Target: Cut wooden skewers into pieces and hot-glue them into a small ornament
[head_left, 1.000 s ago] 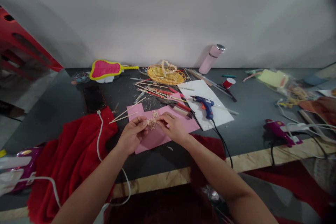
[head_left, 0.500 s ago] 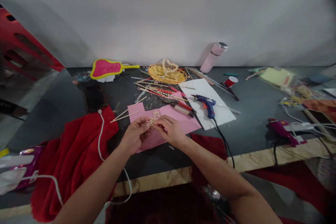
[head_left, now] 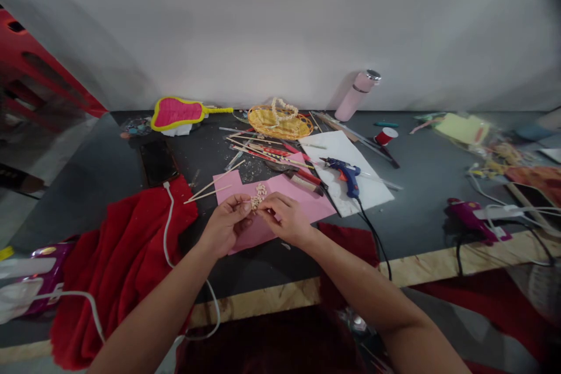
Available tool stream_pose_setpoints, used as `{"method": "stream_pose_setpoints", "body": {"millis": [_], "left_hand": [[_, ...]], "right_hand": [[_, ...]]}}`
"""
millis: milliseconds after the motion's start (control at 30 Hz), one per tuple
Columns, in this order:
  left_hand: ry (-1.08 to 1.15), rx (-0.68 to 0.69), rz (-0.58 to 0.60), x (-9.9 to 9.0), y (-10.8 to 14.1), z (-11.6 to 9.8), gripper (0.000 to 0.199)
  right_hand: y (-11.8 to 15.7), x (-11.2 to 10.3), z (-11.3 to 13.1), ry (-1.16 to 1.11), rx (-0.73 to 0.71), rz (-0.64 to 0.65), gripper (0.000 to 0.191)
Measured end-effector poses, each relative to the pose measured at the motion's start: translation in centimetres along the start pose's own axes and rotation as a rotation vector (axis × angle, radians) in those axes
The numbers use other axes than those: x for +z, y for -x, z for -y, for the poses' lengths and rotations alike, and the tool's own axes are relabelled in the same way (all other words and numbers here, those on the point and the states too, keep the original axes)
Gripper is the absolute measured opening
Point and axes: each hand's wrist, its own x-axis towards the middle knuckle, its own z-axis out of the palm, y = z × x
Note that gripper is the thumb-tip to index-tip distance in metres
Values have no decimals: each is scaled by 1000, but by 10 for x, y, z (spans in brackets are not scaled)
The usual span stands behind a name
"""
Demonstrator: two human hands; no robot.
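Note:
Between my two hands is a small cluster of cream-coloured beads [head_left: 260, 191], joined in a looped or flower-like shape. My left hand [head_left: 222, 225] pinches its left side between thumb and fingers. From the right, my right hand [head_left: 287, 217] has its fingertips closed at the cluster's lower right edge; exactly what they pinch there is too small to make out. Under both hands lies a pink paper sheet [head_left: 313, 197]. Two thin wooden sticks [head_left: 210, 191] rest at the paper's left. A pair of pliers [head_left: 302, 178] lies on the paper just beyond my right hand.
A blue glue gun [head_left: 348, 176] sits on a white board [head_left: 368, 187], its cord running off the front edge. Behind are a yellow woven basket [head_left: 280, 125], a pink bottle [head_left: 357, 96] and a pink-and-yellow paddle [head_left: 179, 114]. A phone [head_left: 158, 162] and red cloth [head_left: 131, 245] lie left.

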Motion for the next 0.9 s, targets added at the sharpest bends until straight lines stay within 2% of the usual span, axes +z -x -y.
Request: {"method": "stream_pose_setpoints", "body": {"millis": [400,900], "left_hand": [[-18,-8,23,-1,0,1,31],[-43,-11,-6,-1,-1,1,33]], "right_hand": [[0,1,0,31,-22,0,7],[0,0,0,42,-18,31,8]]}}
